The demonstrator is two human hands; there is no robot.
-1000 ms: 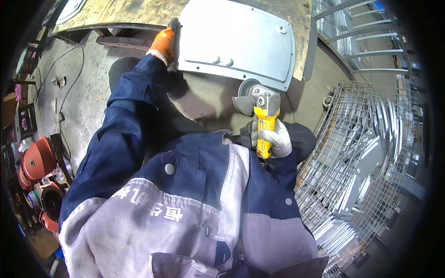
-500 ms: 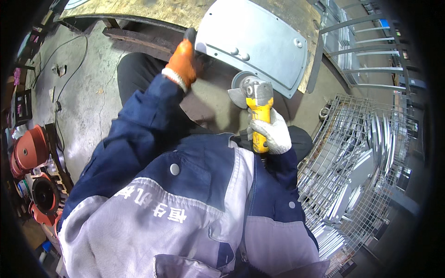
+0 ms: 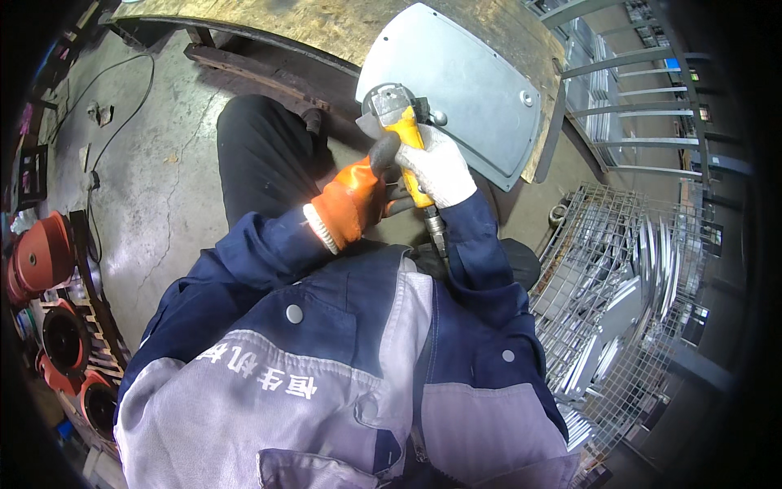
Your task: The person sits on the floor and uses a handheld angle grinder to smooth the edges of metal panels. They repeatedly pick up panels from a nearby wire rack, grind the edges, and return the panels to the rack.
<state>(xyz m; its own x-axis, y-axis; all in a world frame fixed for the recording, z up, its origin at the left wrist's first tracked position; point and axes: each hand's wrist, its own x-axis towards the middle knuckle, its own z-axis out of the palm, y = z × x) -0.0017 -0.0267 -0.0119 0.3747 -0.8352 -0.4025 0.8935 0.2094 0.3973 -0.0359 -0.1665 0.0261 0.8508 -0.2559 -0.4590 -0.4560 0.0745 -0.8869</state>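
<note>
A yellow and grey angle grinder (image 3: 405, 128) is in my right hand (image 3: 441, 168), whose white-gloved fingers are closed round its body. My left hand (image 3: 355, 197), in an orange glove with dark fingertips, is at the grinder's near left side, thumb and fingers curled about the handle; part of its grip is hidden. The grinder's head and guard point away from me, over the near left edge of a grey metal panel (image 3: 456, 90). That panel lies on a worn wooden table (image 3: 318, 26). It is rounded at one end and has a small round fitting near its right end.
To the right, a wire basket (image 3: 570, 281) holds several flat metal plates (image 3: 615, 314). Metal racking (image 3: 643, 98) stands beyond it. Red round housings (image 3: 45, 257) sit at the left, and a dark cable (image 3: 152, 77) runs along the concrete floor (image 3: 175, 155).
My left hand has left the panel's edge and come back to the grinder. My right hand has moved the grinder left and farther away, its head now over the panel's edge.
</note>
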